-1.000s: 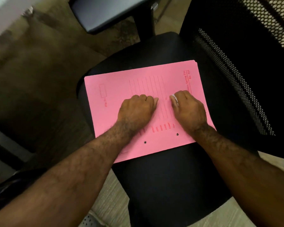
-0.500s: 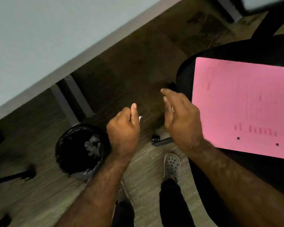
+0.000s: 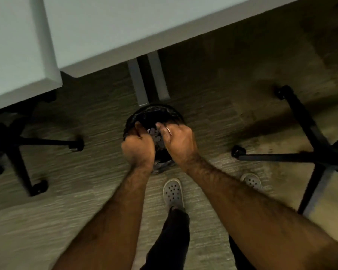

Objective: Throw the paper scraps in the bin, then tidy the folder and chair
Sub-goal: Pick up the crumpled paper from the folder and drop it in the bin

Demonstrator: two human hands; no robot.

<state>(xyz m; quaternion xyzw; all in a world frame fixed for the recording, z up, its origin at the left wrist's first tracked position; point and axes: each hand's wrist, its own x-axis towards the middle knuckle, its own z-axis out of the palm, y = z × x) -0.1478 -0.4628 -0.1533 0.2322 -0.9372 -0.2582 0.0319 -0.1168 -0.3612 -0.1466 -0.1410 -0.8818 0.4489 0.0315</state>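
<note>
A round black bin (image 3: 156, 111) with a dark liner stands on the floor below the desk edge, with crumpled paper (image 3: 154, 134) inside it. Both my hands hover over its opening. My left hand (image 3: 139, 147) has its fingers curled against the thumb, and whatever it holds is hidden. My right hand (image 3: 179, 142) is pinched on a small white paper scrap (image 3: 169, 131) that shows between its fingers. The pink folder and the chair seat are out of view.
A white desk (image 3: 125, 26) spans the top, and its grey leg (image 3: 146, 80) stands just behind the bin. A black chair base (image 3: 316, 154) with castors is at the right and another (image 3: 18, 145) at the left. My shoes (image 3: 173, 193) stand on the carpet.
My view swung left from the pink folder on the chair to the bin. Both hands left the folder and moved over the bin's opening, carrying scraps.
</note>
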